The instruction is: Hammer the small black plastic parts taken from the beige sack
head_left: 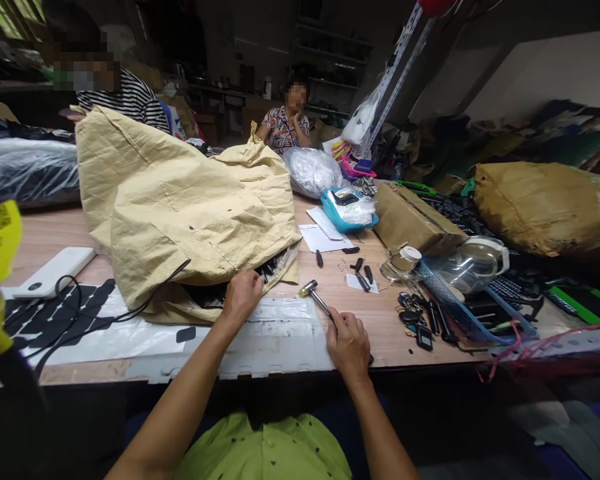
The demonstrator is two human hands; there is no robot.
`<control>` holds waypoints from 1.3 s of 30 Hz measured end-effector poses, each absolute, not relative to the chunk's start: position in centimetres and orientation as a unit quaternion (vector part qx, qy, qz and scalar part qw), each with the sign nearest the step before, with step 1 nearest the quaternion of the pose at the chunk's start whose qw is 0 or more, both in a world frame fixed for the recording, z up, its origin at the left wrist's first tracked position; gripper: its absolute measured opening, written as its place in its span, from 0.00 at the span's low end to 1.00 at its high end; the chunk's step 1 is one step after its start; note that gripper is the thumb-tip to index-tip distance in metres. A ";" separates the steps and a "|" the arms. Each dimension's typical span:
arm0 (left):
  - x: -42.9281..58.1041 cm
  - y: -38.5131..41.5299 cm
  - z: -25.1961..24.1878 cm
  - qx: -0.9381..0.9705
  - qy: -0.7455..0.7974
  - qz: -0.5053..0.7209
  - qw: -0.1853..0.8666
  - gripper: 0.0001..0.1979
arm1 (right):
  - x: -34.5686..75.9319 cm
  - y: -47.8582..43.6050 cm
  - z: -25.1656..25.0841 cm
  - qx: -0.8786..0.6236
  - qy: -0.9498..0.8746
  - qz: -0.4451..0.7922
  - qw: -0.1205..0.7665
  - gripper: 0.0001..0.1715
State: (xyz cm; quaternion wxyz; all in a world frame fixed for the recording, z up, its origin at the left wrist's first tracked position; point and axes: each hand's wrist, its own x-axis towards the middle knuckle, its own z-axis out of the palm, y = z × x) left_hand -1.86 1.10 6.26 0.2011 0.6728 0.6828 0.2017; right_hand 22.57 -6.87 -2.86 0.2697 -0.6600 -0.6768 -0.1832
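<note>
My right hand (350, 341) is wrapped around the handle of a small hammer (309, 289), whose metal and yellowish head points away to the left over the table. My left hand (243, 293) is at the mouth of a large tan sack (195, 207), with its fingers curled together; what they grip, if anything, is hidden. Dark pieces (269, 269) show inside the sack beside my fingers. Below both hands lies a flat pale plastic sheet (280, 340) along the table's front edge.
Black-handled tools (363, 280) and keys (410, 307) lie to the right, near a blue tray (480, 313), a glass jug (480, 260) and a cardboard box (410, 217). A black cable (130, 313) crosses the left side. Two people (290, 127) are across the table.
</note>
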 end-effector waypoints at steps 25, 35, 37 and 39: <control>-5.1 -3.5 2.9 0.777 0.531 0.173 0.291 0.05 | 22.5 -6.9 -2.5 -0.686 -0.670 -0.142 0.245 0.19; -4.0 -3.8 0.9 0.777 0.524 0.228 0.266 0.08 | 21.8 -8.6 -0.6 -0.668 -0.664 0.027 0.335 0.20; -4.0 -3.9 0.9 0.770 0.531 0.228 0.271 0.08 | 20.6 -9.9 0.1 -0.621 -0.682 0.080 0.378 0.21; -3.9 -3.9 0.9 0.760 0.541 0.228 0.279 0.07 | 19.4 -11.2 0.7 -0.581 -0.704 0.123 0.390 0.20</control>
